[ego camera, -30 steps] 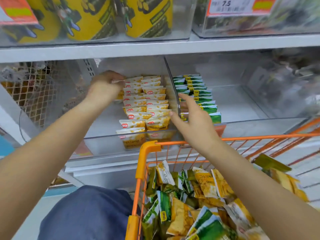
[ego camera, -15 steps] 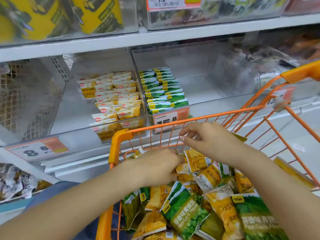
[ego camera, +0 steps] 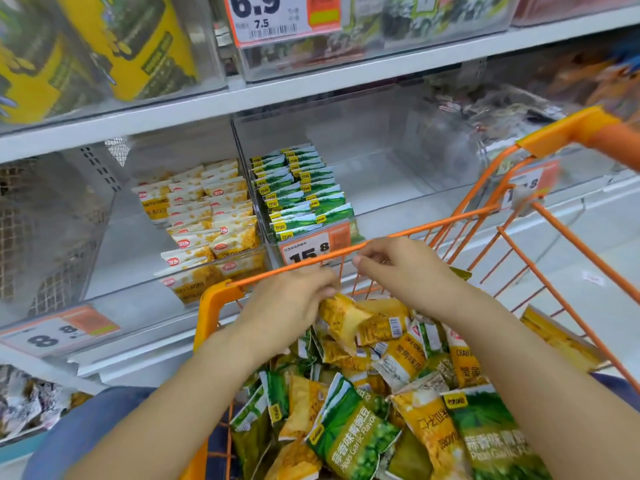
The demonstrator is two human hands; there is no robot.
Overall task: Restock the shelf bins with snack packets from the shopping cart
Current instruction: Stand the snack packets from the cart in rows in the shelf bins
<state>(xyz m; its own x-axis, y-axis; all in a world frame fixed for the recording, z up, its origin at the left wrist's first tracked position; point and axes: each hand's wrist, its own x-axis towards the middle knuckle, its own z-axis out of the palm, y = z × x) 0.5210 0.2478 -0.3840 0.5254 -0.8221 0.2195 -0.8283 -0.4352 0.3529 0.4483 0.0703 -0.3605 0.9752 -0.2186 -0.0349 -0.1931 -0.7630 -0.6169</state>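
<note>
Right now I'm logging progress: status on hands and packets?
Left hand pinching a yellow packet in the cart. Right hand curled above the pile, grip unclear. Bins part-filled, nothing blocking.

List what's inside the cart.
The cart holds a loose heap of yellow packets and green packets. The left hand grips one yellow packet. Lower layers and the cart floor are covered.

Over the orange cart [ego camera: 460, 216], the left hand [ego camera: 287, 303] pinches a yellow packet [ego camera: 341, 315]; the right hand [ego camera: 405, 268] hovers curled beside it, above mixed packets [ego camera: 349, 431].
</note>
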